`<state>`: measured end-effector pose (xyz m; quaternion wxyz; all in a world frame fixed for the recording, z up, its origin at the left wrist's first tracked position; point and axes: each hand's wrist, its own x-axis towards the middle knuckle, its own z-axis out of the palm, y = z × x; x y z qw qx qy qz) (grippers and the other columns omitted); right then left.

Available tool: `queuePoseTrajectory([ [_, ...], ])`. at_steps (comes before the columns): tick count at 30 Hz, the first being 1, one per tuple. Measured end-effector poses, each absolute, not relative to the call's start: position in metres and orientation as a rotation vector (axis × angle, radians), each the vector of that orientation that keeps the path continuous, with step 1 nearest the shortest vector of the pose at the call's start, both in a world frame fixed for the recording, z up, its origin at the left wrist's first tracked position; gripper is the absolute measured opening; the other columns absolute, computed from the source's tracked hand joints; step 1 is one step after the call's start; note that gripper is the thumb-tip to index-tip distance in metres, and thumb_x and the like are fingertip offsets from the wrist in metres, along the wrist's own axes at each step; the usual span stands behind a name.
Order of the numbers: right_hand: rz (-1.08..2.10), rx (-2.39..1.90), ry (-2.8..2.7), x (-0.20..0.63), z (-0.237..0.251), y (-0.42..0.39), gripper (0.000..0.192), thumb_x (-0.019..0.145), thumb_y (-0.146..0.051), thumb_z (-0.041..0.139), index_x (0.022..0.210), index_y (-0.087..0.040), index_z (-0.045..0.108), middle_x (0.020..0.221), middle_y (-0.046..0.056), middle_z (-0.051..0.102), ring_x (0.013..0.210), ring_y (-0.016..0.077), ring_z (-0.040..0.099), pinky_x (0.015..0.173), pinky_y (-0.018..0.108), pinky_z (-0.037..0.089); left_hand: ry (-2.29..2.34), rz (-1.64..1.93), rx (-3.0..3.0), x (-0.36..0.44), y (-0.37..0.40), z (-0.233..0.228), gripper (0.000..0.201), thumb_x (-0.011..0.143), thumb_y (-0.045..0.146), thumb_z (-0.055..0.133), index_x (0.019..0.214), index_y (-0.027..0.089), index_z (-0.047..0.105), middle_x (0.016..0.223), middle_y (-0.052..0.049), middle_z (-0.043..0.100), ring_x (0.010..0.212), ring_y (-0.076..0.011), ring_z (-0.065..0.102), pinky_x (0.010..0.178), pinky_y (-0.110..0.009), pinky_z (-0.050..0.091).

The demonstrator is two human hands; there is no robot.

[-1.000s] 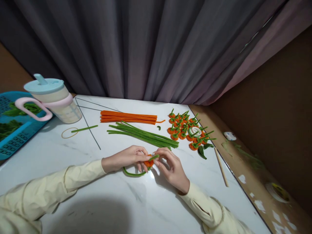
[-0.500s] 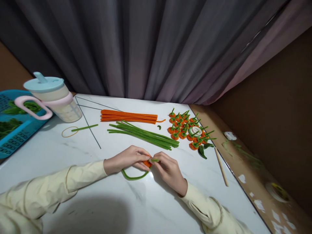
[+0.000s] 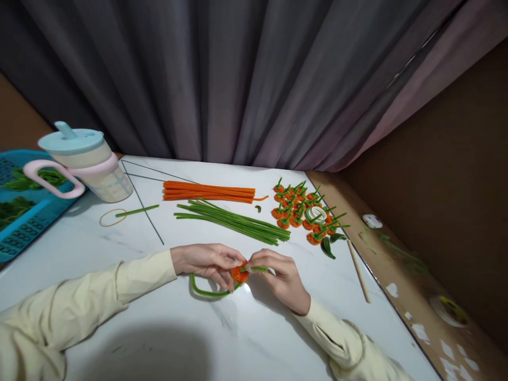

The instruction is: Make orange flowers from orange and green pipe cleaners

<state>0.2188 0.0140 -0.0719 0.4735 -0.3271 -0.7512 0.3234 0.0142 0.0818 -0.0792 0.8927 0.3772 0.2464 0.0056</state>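
Note:
Between the fingertips of my left hand [image 3: 212,263] is a small orange pipe-cleaner pumpkin [image 3: 239,273]. My right hand [image 3: 280,275] pinches a green pipe cleaner [image 3: 260,269] at the pumpkin's middle, with a short end sticking out to the right. The longer part of this green stem loops below my left hand. Beyond the hands lie a bundle of green pipe cleaners [image 3: 234,221] and a bundle of orange pipe cleaners [image 3: 208,191]. Many finished orange pumpkins with green stems [image 3: 296,205] are clustered at the back right.
A rubber band [image 3: 112,217], a lidded cup [image 3: 89,164] and a blue basket [image 3: 29,230] are on the left. White tape rolls [image 3: 316,214] sit among the pumpkins. A wooden stick [image 3: 359,271] lies by the right edge. Paper scraps [image 3: 420,333] lie beyond it.
My left fingers have opened somewhat around the pumpkin, and more of its orange face shows. Both hands shifted slightly down, and the green loop moved left.

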Motion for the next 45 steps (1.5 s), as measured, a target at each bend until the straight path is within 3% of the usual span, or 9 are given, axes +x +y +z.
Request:
queuePoseTrajectory([
  [5, 0.846, -0.850, -1.783, 0.219, -0.070, 0.014, 0.013, 0.084, -0.015, 0.059, 0.082, -0.020, 0.071, 0.080, 0.004, 0.066, 0.073, 0.0132, 0.061, 0.068, 0.024, 0.049, 0.469, 0.002, 0.818, 0.016, 0.082, -0.070, 0.041, 0.070, 0.038, 0.077, 0.093, 0.012, 0.057, 0.082, -0.006, 0.069, 0.065, -0.0150, 0.068, 0.049, -0.018, 0.052],
  [9, 0.981, -1.002, -1.696, 0.216, -0.072, 0.015, 0.009, 0.084, -0.025, 0.062, 0.086, -0.021, 0.068, 0.086, 0.004, 0.065, 0.078, 0.0145, 0.061, 0.071, 0.026, 0.049, 0.506, 0.117, 0.871, 0.017, 0.080, -0.065, 0.038, 0.074, 0.036, 0.074, 0.095, 0.012, 0.054, 0.091, -0.011, 0.069, 0.076, -0.0181, 0.069, 0.058, -0.021, 0.053],
  [13, 1.258, -1.161, -1.372, 0.214, -0.075, 0.017, 0.024, 0.079, -0.040, 0.066, 0.087, -0.019, 0.059, 0.083, 0.002, 0.061, 0.073, 0.0140, 0.059, 0.064, 0.025, 0.048, 0.614, 0.342, 1.010, 0.018, 0.079, -0.062, 0.035, 0.079, 0.035, 0.069, 0.100, 0.013, 0.050, 0.086, -0.010, 0.070, 0.082, -0.0202, 0.069, 0.072, -0.028, 0.052],
  [20, 1.657, -1.010, -1.129, 0.210, -0.075, 0.017, 0.035, 0.074, -0.043, 0.071, 0.092, -0.018, 0.053, 0.083, 0.001, 0.063, 0.081, 0.0137, 0.060, 0.077, 0.028, 0.046, 0.690, 0.570, 1.296, 0.022, 0.067, -0.060, 0.033, 0.083, 0.036, 0.063, 0.102, 0.018, 0.043, 0.077, -0.003, 0.068, 0.066, -0.0154, 0.065, 0.065, -0.029, 0.051],
  [24, 1.766, -0.872, -1.038, 0.208, -0.079, 0.017, 0.037, 0.076, -0.041, 0.071, 0.096, -0.019, 0.049, 0.076, -0.001, 0.064, 0.071, 0.0142, 0.063, 0.071, 0.030, 0.047, 0.666, 0.552, 1.333, 0.021, 0.062, -0.062, 0.043, 0.084, 0.037, 0.062, 0.119, 0.017, 0.046, 0.083, -0.005, 0.068, 0.068, -0.0154, 0.064, 0.067, -0.028, 0.050],
  [28, 1.763, -0.873, -1.045, 0.210, -0.084, 0.019, 0.033, 0.079, -0.040, 0.068, 0.094, -0.018, 0.049, 0.061, -0.003, 0.063, 0.051, 0.0108, 0.058, 0.057, 0.025, 0.044, 0.545, 0.466, 1.325, 0.015, 0.067, -0.065, 0.045, 0.083, 0.038, 0.062, 0.121, 0.015, 0.058, 0.111, -0.012, 0.066, 0.099, -0.0237, 0.060, 0.085, -0.033, 0.046],
  [31, 1.724, -0.910, -1.014, 0.210, -0.084, 0.020, 0.030, 0.078, -0.038, 0.068, 0.091, -0.017, 0.052, 0.058, -0.004, 0.063, 0.045, 0.0079, 0.051, 0.051, 0.022, 0.041, 0.582, 0.478, 1.280, 0.014, 0.070, -0.071, 0.047, 0.084, 0.041, 0.060, 0.125, 0.018, 0.057, 0.125, -0.011, 0.059, 0.116, -0.0257, 0.050, 0.097, -0.035, 0.038],
  [39, 1.588, -1.001, -0.998, 0.207, -0.082, 0.018, 0.031, 0.074, -0.041, 0.071, 0.082, -0.016, 0.054, 0.056, -0.004, 0.062, 0.044, 0.0075, 0.050, 0.049, 0.021, 0.039, 0.704, 0.513, 1.316, 0.024, 0.057, -0.075, 0.056, 0.080, 0.050, 0.062, 0.123, 0.014, 0.058, 0.109, -0.012, 0.065, 0.088, -0.0202, 0.058, 0.072, -0.028, 0.046],
  [45, 1.615, -0.989, -1.001, 0.207, -0.085, 0.017, 0.030, 0.074, -0.041, 0.071, 0.083, -0.015, 0.057, 0.048, -0.005, 0.060, 0.039, 0.0089, 0.051, 0.046, 0.022, 0.041, 0.843, 0.593, 1.478, 0.026, 0.052, -0.074, 0.040, 0.084, 0.045, 0.058, 0.109, 0.015, 0.067, 0.102, -0.008, 0.070, 0.093, -0.0219, 0.060, 0.081, -0.029, 0.047],
])
